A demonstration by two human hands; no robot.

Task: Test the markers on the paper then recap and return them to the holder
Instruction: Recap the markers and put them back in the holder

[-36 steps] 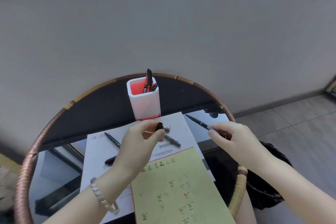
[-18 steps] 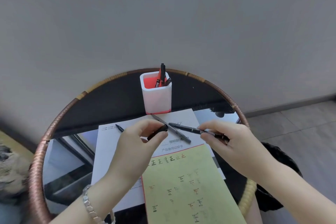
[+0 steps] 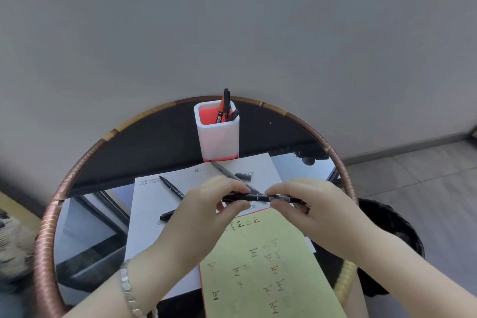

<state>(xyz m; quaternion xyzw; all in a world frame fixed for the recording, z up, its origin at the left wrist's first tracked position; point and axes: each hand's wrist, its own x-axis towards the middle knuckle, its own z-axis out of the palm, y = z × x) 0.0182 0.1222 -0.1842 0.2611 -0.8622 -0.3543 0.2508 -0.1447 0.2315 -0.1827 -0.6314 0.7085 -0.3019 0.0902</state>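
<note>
The left hand (image 3: 204, 217) covers one end of the slim black marker (image 3: 260, 198); the right hand (image 3: 307, 212) hides the other. At lower centre, the pale green sheet of paper (image 3: 268, 273) runs off the bottom edge, its small handwritten marks illegible.

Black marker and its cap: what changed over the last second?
The left hand brought the cap rightward and the right hand brought the black marker leftward; they now meet, both hands holding it. The holder, green paper and loose markers stayed put.
</note>
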